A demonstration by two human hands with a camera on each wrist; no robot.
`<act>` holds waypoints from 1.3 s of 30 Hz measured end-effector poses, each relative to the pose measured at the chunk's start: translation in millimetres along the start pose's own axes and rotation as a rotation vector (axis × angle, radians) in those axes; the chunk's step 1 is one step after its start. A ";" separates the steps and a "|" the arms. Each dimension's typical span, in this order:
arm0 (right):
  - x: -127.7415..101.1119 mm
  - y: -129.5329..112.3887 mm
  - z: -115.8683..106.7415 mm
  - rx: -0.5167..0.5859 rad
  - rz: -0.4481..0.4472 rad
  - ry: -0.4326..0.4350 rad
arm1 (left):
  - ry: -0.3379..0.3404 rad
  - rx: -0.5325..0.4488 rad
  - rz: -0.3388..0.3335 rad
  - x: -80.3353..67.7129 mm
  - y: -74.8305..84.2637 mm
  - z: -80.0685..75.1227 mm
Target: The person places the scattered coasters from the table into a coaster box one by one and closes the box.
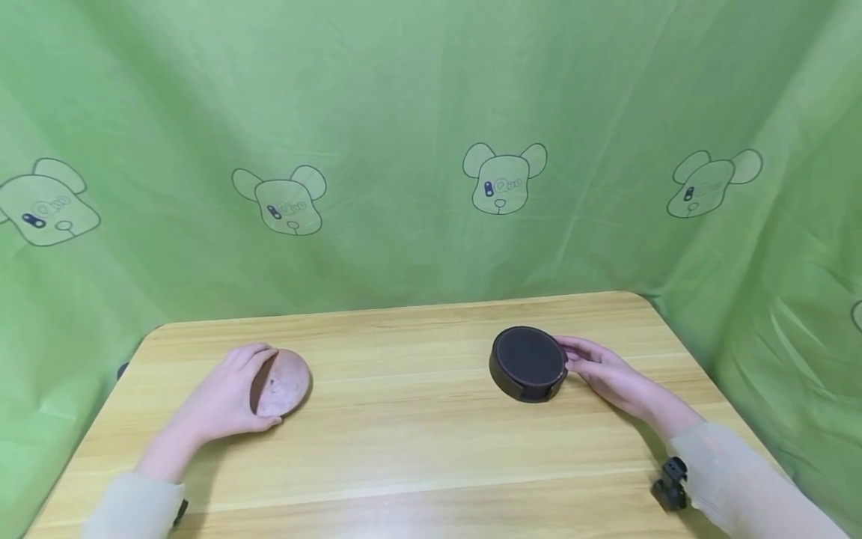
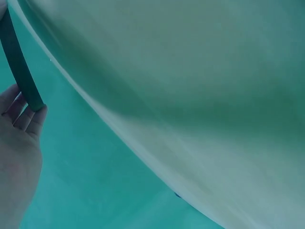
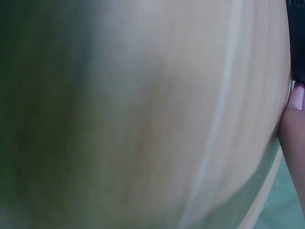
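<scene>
My left hand (image 1: 229, 393) grips a round pinkish-brown coaster (image 1: 286, 383) by its edge at the left of the table. Fingers lie at its far rim and the thumb at its near rim, and its mottled face is tilted. In the left wrist view the coaster (image 2: 20, 62) shows nearly edge-on, as a dark strip in the fingers. At the right, a round black leather-look coaster holder (image 1: 528, 359) with a notched side sits on the table. My right hand (image 1: 609, 378) touches the holder's right side with lightly bent fingers; the right wrist view shows only a fingertip against it.
A light wood-grain table (image 1: 404, 419) with rounded far corners lies below both hands. Green curtain (image 1: 397, 239) printed with bear heads hangs behind and along both sides. A small black device (image 1: 670, 483) is strapped at the right wrist.
</scene>
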State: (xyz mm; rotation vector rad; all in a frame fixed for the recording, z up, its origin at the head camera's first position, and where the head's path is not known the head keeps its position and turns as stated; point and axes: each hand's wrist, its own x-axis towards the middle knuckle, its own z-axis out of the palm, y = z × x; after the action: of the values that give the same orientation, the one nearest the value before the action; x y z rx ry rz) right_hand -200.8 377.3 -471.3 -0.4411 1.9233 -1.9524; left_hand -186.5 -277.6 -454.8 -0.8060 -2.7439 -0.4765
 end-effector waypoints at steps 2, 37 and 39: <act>-0.1 -0.1 0.4 0.004 0.003 -0.004 | -0.010 -0.005 0.001 3.2 2.1 1.1; 0.6 0.3 1.0 -0.009 0.003 0.005 | -0.129 -0.003 0.127 63.5 52.0 29.5; 0.8 -0.2 0.5 -0.014 0.008 0.006 | -0.135 -0.002 0.135 67.6 54.9 31.2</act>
State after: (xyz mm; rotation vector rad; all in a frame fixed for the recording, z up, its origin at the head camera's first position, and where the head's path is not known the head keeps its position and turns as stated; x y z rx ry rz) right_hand -201.3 376.5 -471.1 -0.4314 1.9405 -1.9388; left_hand -215.5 -189.9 -448.9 -1.0524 -2.7862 -0.4119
